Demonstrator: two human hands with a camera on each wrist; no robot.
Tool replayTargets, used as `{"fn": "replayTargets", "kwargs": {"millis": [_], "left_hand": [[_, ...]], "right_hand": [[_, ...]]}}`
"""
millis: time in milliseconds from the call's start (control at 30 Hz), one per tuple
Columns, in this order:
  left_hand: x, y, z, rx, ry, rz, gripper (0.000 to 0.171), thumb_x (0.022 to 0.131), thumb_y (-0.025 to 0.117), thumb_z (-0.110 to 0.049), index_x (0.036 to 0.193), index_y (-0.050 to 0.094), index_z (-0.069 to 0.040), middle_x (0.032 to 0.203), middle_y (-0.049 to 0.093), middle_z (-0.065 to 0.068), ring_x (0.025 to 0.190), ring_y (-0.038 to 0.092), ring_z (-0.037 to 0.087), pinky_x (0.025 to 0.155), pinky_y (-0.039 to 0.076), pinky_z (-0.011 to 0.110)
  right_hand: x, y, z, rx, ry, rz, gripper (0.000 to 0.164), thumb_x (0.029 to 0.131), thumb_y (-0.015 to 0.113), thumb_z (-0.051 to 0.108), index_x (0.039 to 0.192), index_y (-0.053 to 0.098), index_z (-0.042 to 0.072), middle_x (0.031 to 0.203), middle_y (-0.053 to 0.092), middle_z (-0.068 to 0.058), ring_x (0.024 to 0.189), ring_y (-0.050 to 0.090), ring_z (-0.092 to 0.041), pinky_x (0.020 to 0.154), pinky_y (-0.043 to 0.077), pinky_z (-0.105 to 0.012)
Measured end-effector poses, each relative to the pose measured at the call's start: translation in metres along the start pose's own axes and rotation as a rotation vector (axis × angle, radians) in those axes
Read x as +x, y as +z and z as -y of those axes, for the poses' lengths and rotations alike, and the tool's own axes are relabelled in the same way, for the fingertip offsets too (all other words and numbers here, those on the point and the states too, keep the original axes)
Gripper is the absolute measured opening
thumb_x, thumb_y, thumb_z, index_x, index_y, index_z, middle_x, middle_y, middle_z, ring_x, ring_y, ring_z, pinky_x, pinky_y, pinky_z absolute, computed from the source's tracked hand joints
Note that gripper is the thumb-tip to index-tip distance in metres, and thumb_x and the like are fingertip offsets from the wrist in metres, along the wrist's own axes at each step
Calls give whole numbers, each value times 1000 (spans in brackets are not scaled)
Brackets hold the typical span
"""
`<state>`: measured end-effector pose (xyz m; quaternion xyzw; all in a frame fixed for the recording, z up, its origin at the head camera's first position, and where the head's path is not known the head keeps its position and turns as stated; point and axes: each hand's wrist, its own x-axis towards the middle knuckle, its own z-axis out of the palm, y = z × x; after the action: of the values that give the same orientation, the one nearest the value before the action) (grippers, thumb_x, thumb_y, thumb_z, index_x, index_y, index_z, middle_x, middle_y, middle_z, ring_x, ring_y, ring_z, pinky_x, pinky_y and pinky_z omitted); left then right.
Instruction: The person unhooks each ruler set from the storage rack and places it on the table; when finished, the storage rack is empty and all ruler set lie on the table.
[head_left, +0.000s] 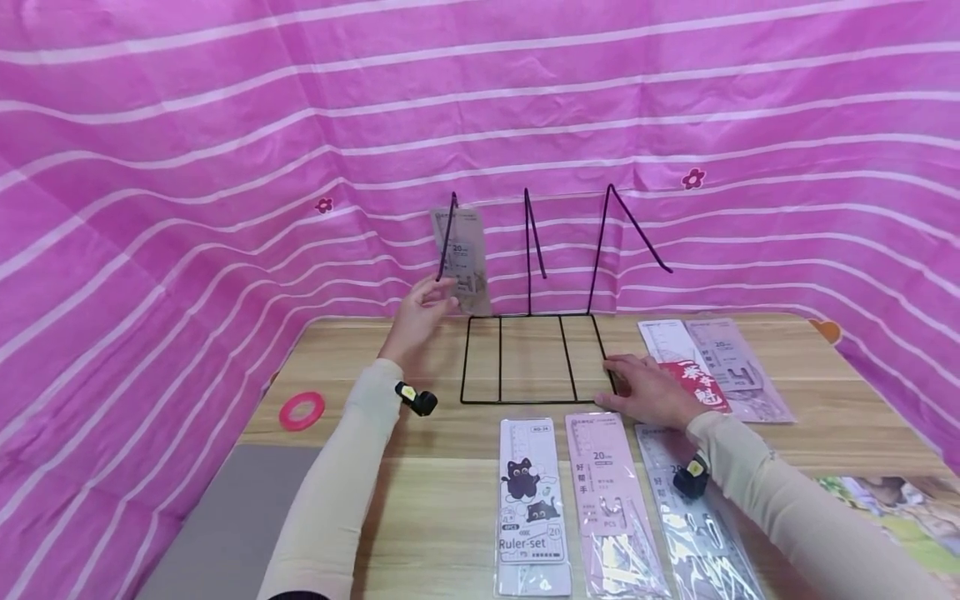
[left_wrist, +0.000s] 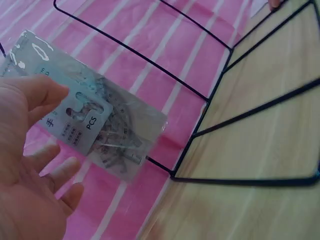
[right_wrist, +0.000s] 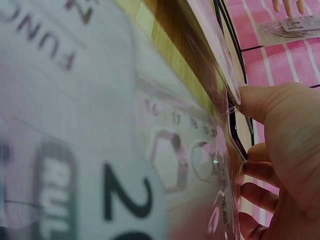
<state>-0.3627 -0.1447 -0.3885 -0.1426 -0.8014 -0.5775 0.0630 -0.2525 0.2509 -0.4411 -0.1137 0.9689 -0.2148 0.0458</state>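
Note:
A black wire display rack [head_left: 500, 358] stands on the wooden table, with its hooks rising at the back. On its left hook hangs a clear-packed ruler set [head_left: 471, 250] with a grey card. My left hand [head_left: 423, 312] is beside the lower part of this pack, fingers loosely spread; the left wrist view shows the thumb and index finger [left_wrist: 45, 95] in front of the pack, pinching nothing visible. At the rack's front right corner, my right hand [head_left: 648, 392] holds the base wire between thumb and fingers [right_wrist: 260, 100]. The middle and right hooks carry nothing.
In front lie a cat-print ruler set [head_left: 531, 492], a pink-card ruler set [head_left: 607, 483] and a grey-card ruler set [head_left: 675, 467]. More packs [head_left: 738, 367] lie right of the rack. A pink ring [head_left: 302, 411] lies left; pink striped cloth [head_left: 480, 100] hangs behind.

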Motion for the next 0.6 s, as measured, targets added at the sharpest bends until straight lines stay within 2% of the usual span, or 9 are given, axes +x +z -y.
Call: {"fn": "replayTargets", "kwargs": {"millis": [67,200,367,500,600], "left_hand": [[6,1,-1,-6,-25,-7,39,101,71,-20,139,69,-17,166,42,5,141,52,37,114,48,55],[13,2,-3,-25,-50,-14,36,101,70,-21,137,70,-23,157,53,1,135,52,31,111,47,53],[15,4,-5,-58,-21,-17,34,101,70,-18,135,71,-17,150,59,6,128,54,28,114,45,49],[10,8,-11,-78,-3,-7,34,101,71,-17,134,70,-13,148,60,10,129,59,28,115,48,46],[7,11,-15,-91,23,19,36,102,69,-14,138,68,-13,147,60,13,129,61,32,110,53,48]], "right_hand": [[0,0,2,-1,-3,3,84,96,71,56,159,44,7,166,41,-19,146,41,-41,120,35,-67],[2,0,3,1,-10,0,83,97,71,55,159,44,7,166,40,-19,145,42,-40,121,35,-66],[2,2,2,-8,-19,-6,83,97,71,55,158,45,6,165,42,-20,145,42,-42,120,36,-66],[1,2,1,-6,-3,3,84,96,71,56,159,45,7,166,41,-20,146,41,-42,120,35,-67],[1,2,0,-9,3,-1,84,96,71,56,159,45,7,166,41,-19,146,41,-42,120,35,-67]]}}
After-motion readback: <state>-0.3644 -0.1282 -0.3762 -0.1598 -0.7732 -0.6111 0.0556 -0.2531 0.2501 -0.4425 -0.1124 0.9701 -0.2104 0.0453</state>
